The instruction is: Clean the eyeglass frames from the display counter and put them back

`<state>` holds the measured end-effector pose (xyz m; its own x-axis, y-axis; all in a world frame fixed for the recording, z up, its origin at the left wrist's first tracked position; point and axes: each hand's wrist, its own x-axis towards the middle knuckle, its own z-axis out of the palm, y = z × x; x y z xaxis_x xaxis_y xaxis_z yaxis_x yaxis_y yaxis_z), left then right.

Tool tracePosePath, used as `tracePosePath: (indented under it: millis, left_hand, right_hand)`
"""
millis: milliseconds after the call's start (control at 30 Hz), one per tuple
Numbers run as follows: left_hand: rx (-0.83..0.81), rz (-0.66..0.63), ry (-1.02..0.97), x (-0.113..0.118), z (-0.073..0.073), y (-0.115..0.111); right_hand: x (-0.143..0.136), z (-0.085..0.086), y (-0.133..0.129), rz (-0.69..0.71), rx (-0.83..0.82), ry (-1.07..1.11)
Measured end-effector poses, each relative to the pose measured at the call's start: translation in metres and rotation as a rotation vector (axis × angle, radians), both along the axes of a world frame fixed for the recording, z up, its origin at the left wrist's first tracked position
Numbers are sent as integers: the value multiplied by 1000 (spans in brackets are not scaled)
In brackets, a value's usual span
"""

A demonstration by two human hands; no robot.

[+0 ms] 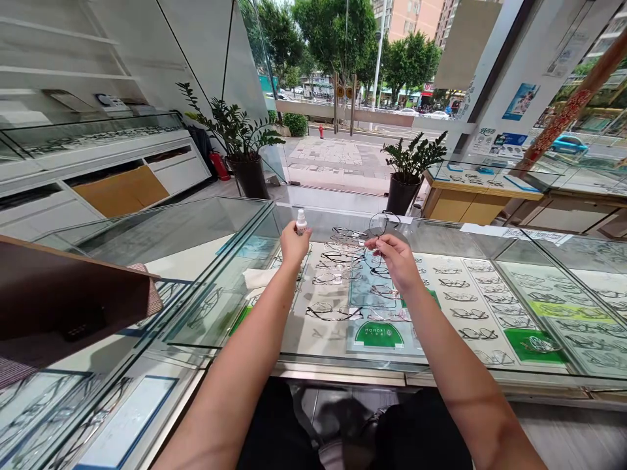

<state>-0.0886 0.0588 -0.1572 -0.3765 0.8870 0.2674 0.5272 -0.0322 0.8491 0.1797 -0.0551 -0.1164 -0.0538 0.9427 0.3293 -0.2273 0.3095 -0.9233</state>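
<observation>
At my far left, a dark brown panel (68, 281) is jutting in over the display counter, and beyond it a red fire extinguisher (219, 166) is standing on the floor beside a potted plant (251, 163). Nearer to me, a pale cloth (258, 279) is lying just left of my left forearm; I cannot tell whether it is resting on the glass or under it. My left hand (294, 245) is reaching out over the glass display counter (304, 339), its fingers closing around a small white bottle (301, 223), which is standing upright in my grip with its top pointing up and showing above my fingers.

Between my two arms, rows of eyeglass frames (337, 279) are lying in the counter, and a green half-round label (379, 334) is showing nearer to me. Just right of these rows, my right hand (398, 262) is holding a pair of thin-rimmed round glasses (385, 224) above the glass, thumb and fingertips pinching them near the left side of the hand. One round lens is showing above my fingers, the other below, overlapping the frames underneath. Behind that hand, a second potted plant (406, 186) is standing past the counter, and further right more spectacles (469, 314) are lying in columns on white boards.
</observation>
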Motion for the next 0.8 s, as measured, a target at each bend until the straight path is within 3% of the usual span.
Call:
tracePosePath:
  millis: [567,667,800]
  left_hand:
    - [-233,51,55,0,-1,-4]
    - [-205,193,42,7,10,-10]
    - [-24,309,58,8,37,-28]
  right_hand:
    - [-1,0,0,0,3,-6]
    - [0,0,0,-7,2,-11]
    - [3,0,2,-24,-10,-15]
